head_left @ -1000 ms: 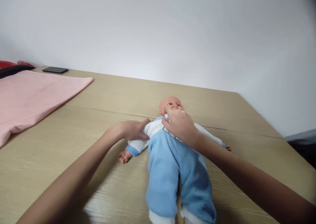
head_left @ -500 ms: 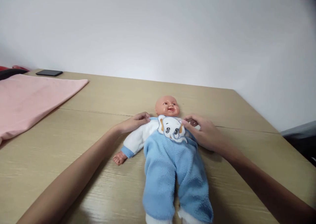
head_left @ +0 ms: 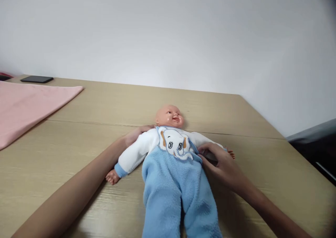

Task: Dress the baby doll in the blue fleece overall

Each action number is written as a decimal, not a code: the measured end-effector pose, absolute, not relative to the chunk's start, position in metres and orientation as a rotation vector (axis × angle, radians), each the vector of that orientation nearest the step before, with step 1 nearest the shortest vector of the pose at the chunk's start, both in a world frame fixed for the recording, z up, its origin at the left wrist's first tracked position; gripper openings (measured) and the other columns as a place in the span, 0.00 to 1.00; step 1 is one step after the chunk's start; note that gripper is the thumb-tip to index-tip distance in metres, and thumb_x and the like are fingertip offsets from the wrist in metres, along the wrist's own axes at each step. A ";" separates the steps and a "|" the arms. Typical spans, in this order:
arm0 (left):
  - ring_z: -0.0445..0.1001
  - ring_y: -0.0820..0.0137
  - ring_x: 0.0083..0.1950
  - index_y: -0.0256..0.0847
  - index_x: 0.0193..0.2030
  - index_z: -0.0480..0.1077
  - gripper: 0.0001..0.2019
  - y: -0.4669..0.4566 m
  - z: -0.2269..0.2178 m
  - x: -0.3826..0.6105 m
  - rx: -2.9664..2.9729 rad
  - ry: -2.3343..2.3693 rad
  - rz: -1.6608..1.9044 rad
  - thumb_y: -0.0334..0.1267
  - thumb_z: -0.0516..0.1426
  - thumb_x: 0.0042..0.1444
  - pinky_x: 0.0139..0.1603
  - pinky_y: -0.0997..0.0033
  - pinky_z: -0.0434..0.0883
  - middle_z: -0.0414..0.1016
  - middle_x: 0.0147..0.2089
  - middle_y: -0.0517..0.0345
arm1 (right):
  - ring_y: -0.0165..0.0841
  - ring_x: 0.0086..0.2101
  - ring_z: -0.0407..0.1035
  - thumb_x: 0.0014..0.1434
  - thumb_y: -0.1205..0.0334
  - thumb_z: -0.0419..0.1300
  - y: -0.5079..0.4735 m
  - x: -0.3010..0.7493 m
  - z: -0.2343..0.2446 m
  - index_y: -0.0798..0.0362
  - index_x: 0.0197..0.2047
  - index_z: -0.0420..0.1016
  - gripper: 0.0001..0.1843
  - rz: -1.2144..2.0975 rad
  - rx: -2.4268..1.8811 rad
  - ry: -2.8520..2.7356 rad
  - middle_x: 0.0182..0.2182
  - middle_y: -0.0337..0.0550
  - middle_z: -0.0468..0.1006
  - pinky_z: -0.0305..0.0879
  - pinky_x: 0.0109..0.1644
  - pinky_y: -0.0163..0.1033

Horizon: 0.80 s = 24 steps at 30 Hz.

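Tabletop seam [head_left: 86,122], doll [head_left: 170,171] crosswise, head [head_left: 168,116] wallward

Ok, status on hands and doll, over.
Left hand at shoulder of doll; right hand at its side. Doll on its back. Pink cloth apart.

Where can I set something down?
Bare table: between pink cloth and left forearm; between doll and wall; from right forearm to the table's right edge. Crowded: beside the doll's torso, where left hand and right hand are.
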State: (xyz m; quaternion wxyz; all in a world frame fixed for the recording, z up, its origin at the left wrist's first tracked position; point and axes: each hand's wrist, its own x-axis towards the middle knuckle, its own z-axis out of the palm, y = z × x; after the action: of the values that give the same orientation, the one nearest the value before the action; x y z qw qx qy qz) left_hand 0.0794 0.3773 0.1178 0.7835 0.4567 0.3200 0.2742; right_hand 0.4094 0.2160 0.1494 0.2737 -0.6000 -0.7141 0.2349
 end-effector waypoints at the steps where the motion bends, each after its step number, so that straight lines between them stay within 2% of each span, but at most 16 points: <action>1: 0.82 0.61 0.47 0.36 0.50 0.79 0.13 0.377 0.119 0.078 0.973 0.681 0.565 0.41 0.68 0.64 0.51 0.58 0.82 0.83 0.49 0.52 | 0.46 0.49 0.78 0.75 0.46 0.63 0.216 0.408 0.147 0.45 0.49 0.80 0.13 0.590 -1.596 -1.940 0.48 0.44 0.85 0.70 0.56 0.52; 4: 0.80 0.63 0.43 0.38 0.44 0.78 0.15 0.379 0.120 0.078 0.957 0.682 0.583 0.35 0.68 0.48 0.48 0.64 0.78 0.82 0.43 0.56 | 0.45 0.50 0.78 0.76 0.51 0.62 0.214 0.405 0.140 0.45 0.48 0.80 0.09 0.461 -1.545 -1.967 0.47 0.43 0.85 0.68 0.57 0.52; 6: 0.78 0.66 0.41 0.40 0.42 0.77 0.15 0.383 0.118 0.080 0.982 0.717 0.633 0.34 0.67 0.45 0.45 0.68 0.75 0.80 0.39 0.59 | 0.46 0.51 0.78 0.76 0.54 0.62 0.213 0.405 0.133 0.45 0.49 0.80 0.07 0.380 -1.511 -1.969 0.49 0.44 0.85 0.68 0.58 0.52; 8: 0.76 0.67 0.40 0.41 0.40 0.76 0.13 0.388 0.116 0.084 1.032 0.765 0.685 0.34 0.66 0.45 0.43 0.70 0.73 0.79 0.39 0.60 | 0.47 0.53 0.78 0.75 0.56 0.63 0.214 0.406 0.127 0.45 0.50 0.80 0.05 0.311 -1.495 -1.965 0.50 0.45 0.85 0.68 0.58 0.52; 12: 0.78 0.66 0.46 0.42 0.43 0.75 0.13 0.393 0.111 0.088 1.170 0.834 0.786 0.40 0.68 0.51 0.50 0.67 0.74 0.81 0.45 0.58 | 0.48 0.49 0.78 0.74 0.56 0.64 0.221 0.409 0.117 0.46 0.47 0.78 0.04 0.185 -1.509 -1.918 0.47 0.47 0.86 0.69 0.57 0.54; 16: 0.78 0.63 0.47 0.42 0.43 0.74 0.12 0.390 0.112 0.086 1.338 0.896 0.823 0.44 0.66 0.55 0.52 0.63 0.74 0.81 0.46 0.56 | 0.48 0.47 0.77 0.73 0.56 0.63 0.226 0.411 0.111 0.46 0.46 0.77 0.05 0.098 -1.529 -1.861 0.44 0.47 0.85 0.70 0.55 0.54; 21: 0.76 0.61 0.46 0.42 0.45 0.74 0.07 0.384 0.122 0.083 1.565 1.048 0.872 0.39 0.61 0.61 0.52 0.60 0.73 0.80 0.44 0.55 | 0.47 0.46 0.76 0.74 0.57 0.63 0.224 0.412 0.109 0.46 0.46 0.76 0.04 0.044 -1.522 -1.889 0.43 0.47 0.85 0.70 0.54 0.52; 24: 0.74 0.60 0.47 0.42 0.46 0.73 0.07 0.376 0.135 0.083 1.694 1.138 0.946 0.34 0.59 0.61 0.54 0.58 0.71 0.78 0.48 0.53 | 0.46 0.46 0.76 0.73 0.59 0.63 0.223 0.412 0.108 0.47 0.47 0.76 0.03 0.036 -1.495 -1.914 0.42 0.46 0.84 0.69 0.54 0.52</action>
State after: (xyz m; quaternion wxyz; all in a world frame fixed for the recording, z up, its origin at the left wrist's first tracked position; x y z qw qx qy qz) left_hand 0.0833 0.3756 0.1353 0.4317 0.6793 0.4565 0.3793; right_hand 0.4118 0.2230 0.1077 0.3487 -0.5769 -0.7385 0.0139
